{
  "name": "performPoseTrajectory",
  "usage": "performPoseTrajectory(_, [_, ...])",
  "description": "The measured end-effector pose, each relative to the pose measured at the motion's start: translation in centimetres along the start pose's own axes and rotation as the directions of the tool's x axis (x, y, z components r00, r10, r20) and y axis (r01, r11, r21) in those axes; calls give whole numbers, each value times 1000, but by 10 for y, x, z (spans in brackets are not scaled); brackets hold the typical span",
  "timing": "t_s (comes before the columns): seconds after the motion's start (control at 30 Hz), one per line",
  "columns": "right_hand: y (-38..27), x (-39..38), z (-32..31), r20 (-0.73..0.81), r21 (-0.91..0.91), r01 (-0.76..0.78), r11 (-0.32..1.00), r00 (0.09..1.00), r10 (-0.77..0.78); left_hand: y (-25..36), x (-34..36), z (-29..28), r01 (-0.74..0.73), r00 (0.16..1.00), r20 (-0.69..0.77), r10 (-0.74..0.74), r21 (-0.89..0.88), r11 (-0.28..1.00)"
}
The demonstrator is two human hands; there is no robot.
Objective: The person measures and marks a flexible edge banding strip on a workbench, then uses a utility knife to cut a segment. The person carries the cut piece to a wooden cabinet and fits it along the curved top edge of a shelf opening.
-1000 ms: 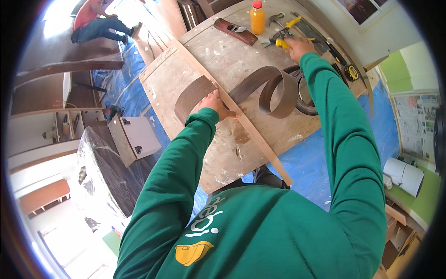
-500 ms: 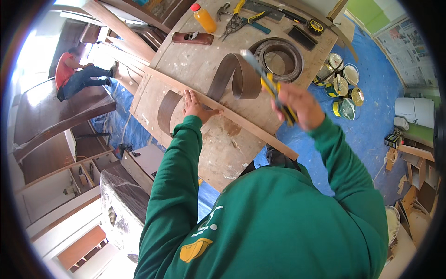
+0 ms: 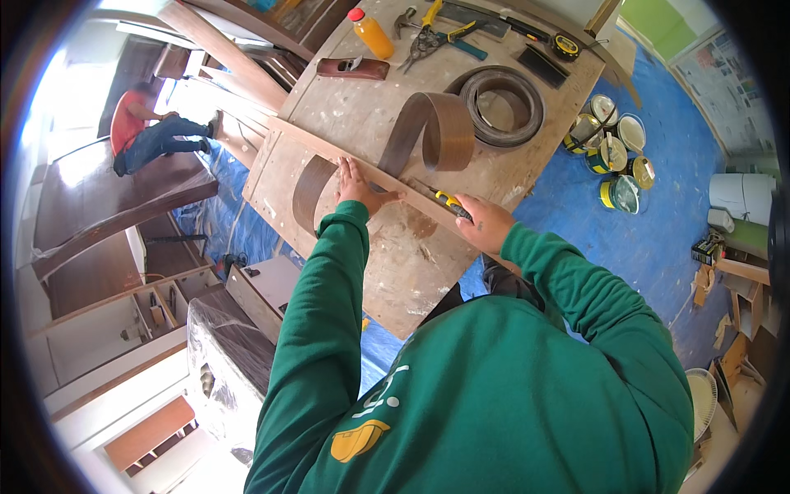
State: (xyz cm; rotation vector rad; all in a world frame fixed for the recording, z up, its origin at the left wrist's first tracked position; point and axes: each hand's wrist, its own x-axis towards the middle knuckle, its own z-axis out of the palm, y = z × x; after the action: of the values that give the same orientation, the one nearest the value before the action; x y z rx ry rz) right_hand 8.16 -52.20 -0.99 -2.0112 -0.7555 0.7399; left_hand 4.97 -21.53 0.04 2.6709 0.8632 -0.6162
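Note:
My left hand (image 3: 359, 189) presses with fingers apart on a long pale wooden strip (image 3: 313, 142), lying over a brown edging band (image 3: 311, 189) on the paint-spotted workbench (image 3: 395, 280). My right hand (image 3: 485, 226) is closed on a yellow and black utility knife (image 3: 451, 202), held low against the strip, right of my left hand. The band rises in loose curls (image 3: 448, 140) beyond the strip, beside a coiled roll (image 3: 531, 107). Farther back lie a wooden hand plane (image 3: 352, 70), an orange bottle (image 3: 371, 37), snips (image 3: 424, 41), a hammer (image 3: 402, 20) and a tape measure (image 3: 565, 47).
A person in a red top (image 3: 136, 123) sits on dark panels at upper left. Several paint buckets (image 3: 609, 155) stand on blue floor sheeting (image 3: 609, 255) at right. Boards (image 3: 214, 49) lean beyond the bench, and a plastic-wrapped object (image 3: 210, 362) sits at lower left.
My right hand lifted the knife from among the back tools, brought it toward me, then lowered it to the strip. My left hand stays pressed on the strip. The view has shifted.

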Motion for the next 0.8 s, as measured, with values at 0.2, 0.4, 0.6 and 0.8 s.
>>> performPoseTrajectory(0.2, [1, -13, -10, -60, 64, -3, 998, 998, 6, -4, 4, 6, -39, 999, -18, 39, -7, 999])
performPoseTrajectory(0.4, [-1, -27, -5, -17, 119, -84, 989, 996, 86, -3, 6, 1, -53, 999, 1, 53, 76, 996])
performPoseTrajectory(0.6, [4, -32, 7, -39, 117, -107, 987, 993, 112, -4, 3, -2, -68, 998, -7, 69, 75, 995])
performPoseTrajectory(0.8, [4, -36, 10, -15, 125, -86, 988, 996, 89, 0, -2, -17, -38, 991, 128, 31, 48, 998])
